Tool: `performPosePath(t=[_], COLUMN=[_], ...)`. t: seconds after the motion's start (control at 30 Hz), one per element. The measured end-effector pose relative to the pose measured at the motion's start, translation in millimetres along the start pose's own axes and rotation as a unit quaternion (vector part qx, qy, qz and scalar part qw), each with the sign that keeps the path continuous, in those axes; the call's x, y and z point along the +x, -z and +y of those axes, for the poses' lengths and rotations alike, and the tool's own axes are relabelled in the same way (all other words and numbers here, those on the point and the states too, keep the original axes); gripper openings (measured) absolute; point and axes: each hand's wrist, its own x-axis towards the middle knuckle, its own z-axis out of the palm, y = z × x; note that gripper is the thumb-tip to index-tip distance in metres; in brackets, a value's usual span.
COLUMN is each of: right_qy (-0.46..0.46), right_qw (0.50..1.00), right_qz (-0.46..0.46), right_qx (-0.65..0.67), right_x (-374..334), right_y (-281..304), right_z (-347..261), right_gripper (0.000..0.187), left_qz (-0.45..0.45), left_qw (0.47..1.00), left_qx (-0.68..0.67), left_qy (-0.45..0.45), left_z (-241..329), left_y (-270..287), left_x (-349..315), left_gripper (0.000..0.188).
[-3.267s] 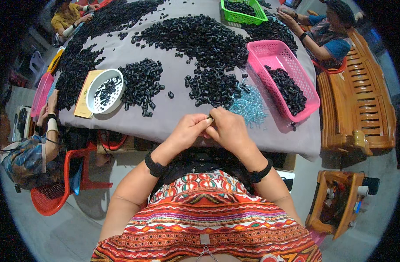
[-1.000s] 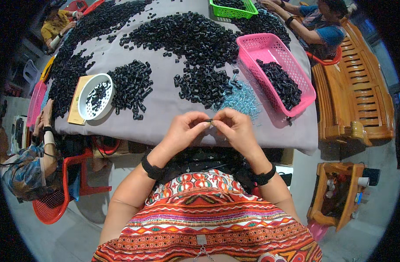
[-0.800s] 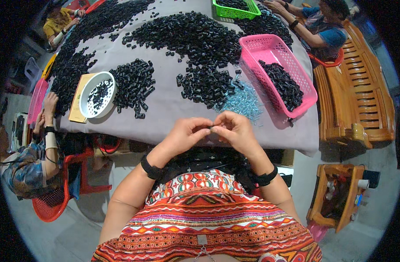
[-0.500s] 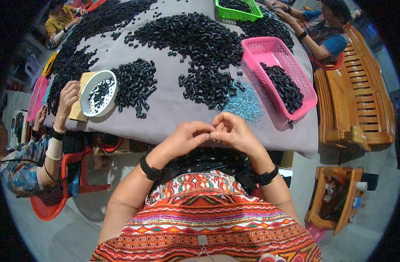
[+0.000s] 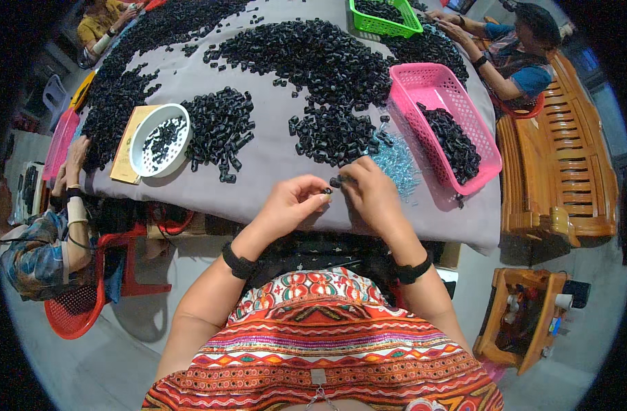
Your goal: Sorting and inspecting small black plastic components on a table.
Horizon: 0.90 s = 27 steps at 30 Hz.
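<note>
Across a grey-clothed surface (image 5: pixel 272 154), we see a pink perforated basket (image 5: pixel 490 166) at right, a mound of black pieces (image 5: pixel 330 137) to its left and a translucent pale-blue heap (image 5: pixel 399 168) between them. Over the front edge, the right hand (image 5: pixel 370 186) has a black part (image 5: pixel 336 181) at its fingertips, gripped or merely touched, we cannot tell; the left hand (image 5: pixel 291 203) pinches a smaller black piece (image 5: pixel 327 192) between its fingers.
</note>
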Motion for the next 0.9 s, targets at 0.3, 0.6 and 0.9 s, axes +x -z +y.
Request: performPosePath(t=[0.3,0.6,0.9], right_qy=[0.001,0.047,0.009], right_qw=[0.999,0.996,0.999], right_qz=[0.034,0.037,-0.038], right_qx=[0.023,-0.069,-0.028], right_x=[0.6,27.5,12.7], right_y=[8.9,-18.2,4.1], right_z=[-1.7,-9.9,-4.5], right_gripper=[0.015,0.021,0.023], left_qz=[-0.005,-0.002,0.002], left_qw=[1.0,0.999,0.999], left_qx=[0.021,0.025,0.037], left_qy=[-0.019,-0.02,-0.015], left_z=[-3.6,-3.5,2.2], left_y=[-1.1,-2.2,-2.2], left_x=[-1.5,-3.5,-5.6], left_gripper=[0.014,0.015,0.016])
